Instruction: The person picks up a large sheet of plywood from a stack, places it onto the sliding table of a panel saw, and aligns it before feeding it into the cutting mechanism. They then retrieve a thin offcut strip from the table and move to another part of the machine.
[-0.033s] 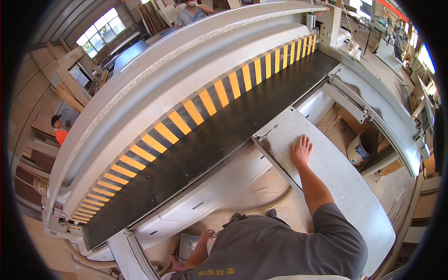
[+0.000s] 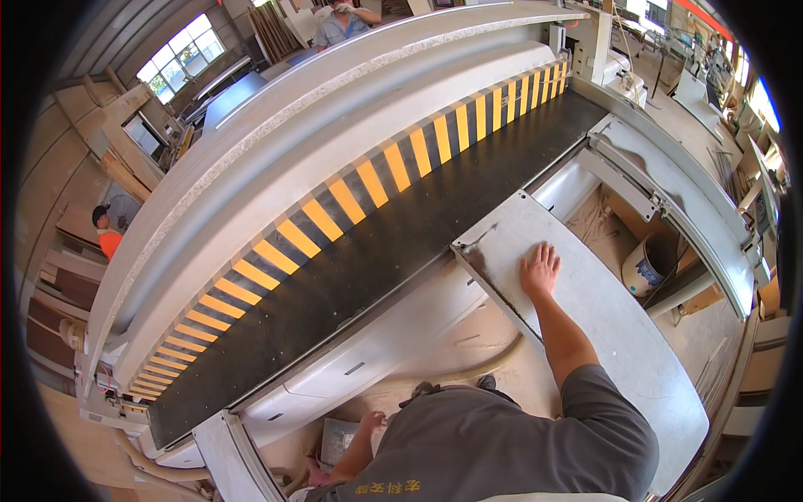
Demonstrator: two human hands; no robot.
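Observation:
My right hand point(image 2: 542, 269) rests palm down on the pale metal side table point(image 2: 611, 335), fingers stretched out, near the table's end by the machine bed. Nothing is held in it. My left hand point(image 2: 373, 421) is low beside my waist. Its fingers look curled, and a pale patch shows just below them; whether they grip anything is hidden. Ahead of me the long dark bed point(image 2: 368, 276) of a panel saw runs slantwise. Along its far side stands a beam with yellow and black stripes point(image 2: 368, 184).
A long pale guard point(image 2: 276, 109) arches over the striped beam. Beyond the side table are a metal frame point(image 2: 711, 234) and a white bucket point(image 2: 648, 266). A grey box point(image 2: 335, 439) sits low near my left arm. Two people point(image 2: 343, 25) are behind the machine, one at far left.

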